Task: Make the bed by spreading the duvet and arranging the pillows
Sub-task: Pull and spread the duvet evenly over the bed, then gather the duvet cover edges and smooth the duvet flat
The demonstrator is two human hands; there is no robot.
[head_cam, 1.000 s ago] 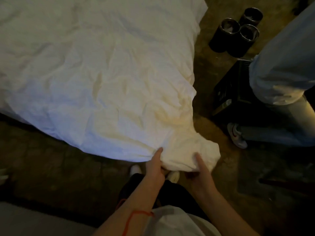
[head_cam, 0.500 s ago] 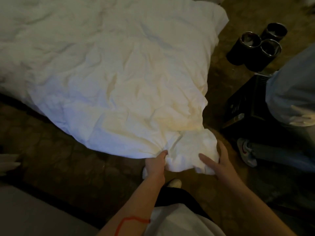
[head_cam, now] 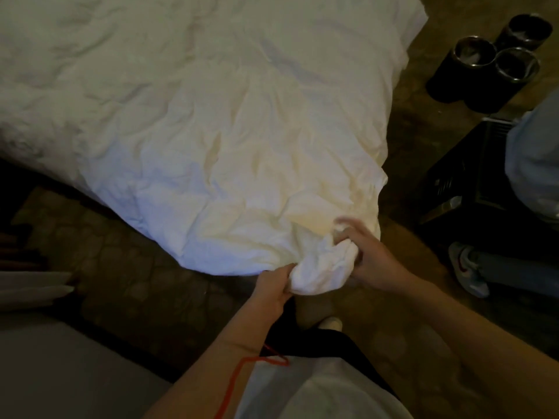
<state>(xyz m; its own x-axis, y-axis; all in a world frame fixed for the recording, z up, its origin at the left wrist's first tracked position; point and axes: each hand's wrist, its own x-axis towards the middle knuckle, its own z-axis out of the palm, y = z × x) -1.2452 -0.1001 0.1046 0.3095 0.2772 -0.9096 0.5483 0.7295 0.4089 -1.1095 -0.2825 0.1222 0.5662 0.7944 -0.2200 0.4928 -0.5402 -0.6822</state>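
A crumpled white duvet point(head_cam: 211, 131) covers the bed and fills the upper left of the head view. Its near corner point(head_cam: 320, 270) is bunched into a ball just in front of me. My left hand point(head_cam: 272, 290) grips that bunch from the left side, fingers curled into the cloth. My right hand point(head_cam: 367, 258) grips it from the right, its fingers blurred and dug into the fabric above the bunch. No pillow is in view.
Three dark cylindrical containers point(head_cam: 484, 65) stand on the floor at the upper right. A dark box point(head_cam: 462, 182) sits below them. Another person's leg point(head_cam: 535, 164) and shoe point(head_cam: 467, 269) are at the right edge. Patterned floor point(head_cam: 127, 267) lies to my left.
The right hand has moved up onto the bunched corner and closed on the cloth. The corner is gathered tighter and sits higher. The view has shifted left, with more of the duvet's right side showing.
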